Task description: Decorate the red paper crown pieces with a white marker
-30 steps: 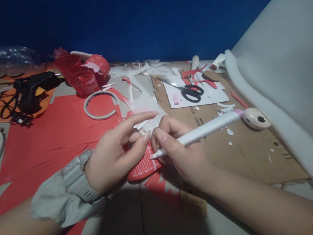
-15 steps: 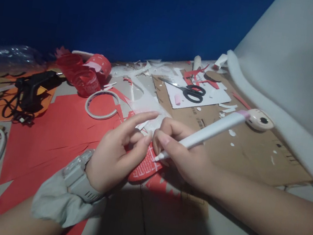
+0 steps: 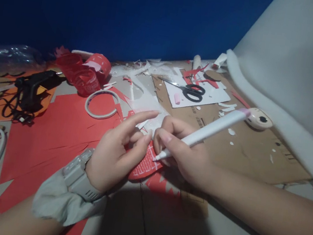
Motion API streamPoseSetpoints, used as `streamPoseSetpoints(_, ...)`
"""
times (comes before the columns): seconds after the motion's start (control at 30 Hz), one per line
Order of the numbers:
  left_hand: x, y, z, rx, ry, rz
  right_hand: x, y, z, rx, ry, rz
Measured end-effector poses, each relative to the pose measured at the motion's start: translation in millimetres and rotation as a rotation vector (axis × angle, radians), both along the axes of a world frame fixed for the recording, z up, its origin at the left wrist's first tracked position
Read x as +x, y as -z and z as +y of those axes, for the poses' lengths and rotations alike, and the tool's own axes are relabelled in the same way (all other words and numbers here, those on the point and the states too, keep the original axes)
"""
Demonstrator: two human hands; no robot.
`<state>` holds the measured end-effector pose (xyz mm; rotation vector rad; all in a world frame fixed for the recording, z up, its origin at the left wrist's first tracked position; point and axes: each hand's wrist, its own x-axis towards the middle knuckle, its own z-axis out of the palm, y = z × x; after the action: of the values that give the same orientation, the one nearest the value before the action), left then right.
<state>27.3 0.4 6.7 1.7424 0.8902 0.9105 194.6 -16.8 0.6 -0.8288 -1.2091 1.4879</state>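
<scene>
A white marker pen with a pinkish end is gripped in my right hand. Its tip rests on a rounded red paper piece that carries rows of pale lines and a lighter border. My left hand holds that piece at its left side, thumb bent toward the index finger, which stretches out above. Part of the red piece is hidden under the fingers of both hands. On my left wrist are a grey watch and a pale fabric band.
Red paper sheets lie at left under a tape roll. Behind are red cups and a black glue gun. Black-handled scissors lie on white paper over brown cardboard, near a cream-coloured device.
Both hands and the red piece keep almost the same place. The marker's tip has shifted very slightly; the view has moved a touch.
</scene>
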Motion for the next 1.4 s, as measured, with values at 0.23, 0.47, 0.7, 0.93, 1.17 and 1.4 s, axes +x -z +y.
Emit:
streamPoseSetpoints(0.23, 0.0, 0.1, 0.6, -0.001, -0.002, 0.003, -0.6, -1.4, 0.5, 0.012, 0.01, -0.042)
streamPoseSetpoints(0.47, 0.4, 0.5, 0.7, -0.008, -0.011, 0.006, -1.2, -1.9, -0.2, 0.018, 0.026, -0.092)
streamPoseSetpoints(0.7, 0.8, 1.2, 0.1, 0.002, -0.017, -0.004, -0.3, -2.1, 0.1, 0.017, 0.013, -0.09)
streamPoseSetpoints(0.93, -0.2, 0.3, 0.9, -0.003, -0.01, -0.003, 0.4, -2.4, 0.6, 0.003, -0.01, -0.036)
streamPoseSetpoints(1.17, 0.2, 0.0, 0.8, -0.007, -0.003, 0.001, 1.0, -1.5, 0.4, 0.0, -0.019, -0.041)
streamPoseSetpoints(1.4, 0.1, 0.5, 0.8, 0.023, -0.009, -0.006, 0.9, -0.2, 0.8, 0.053, -0.001, -0.076)
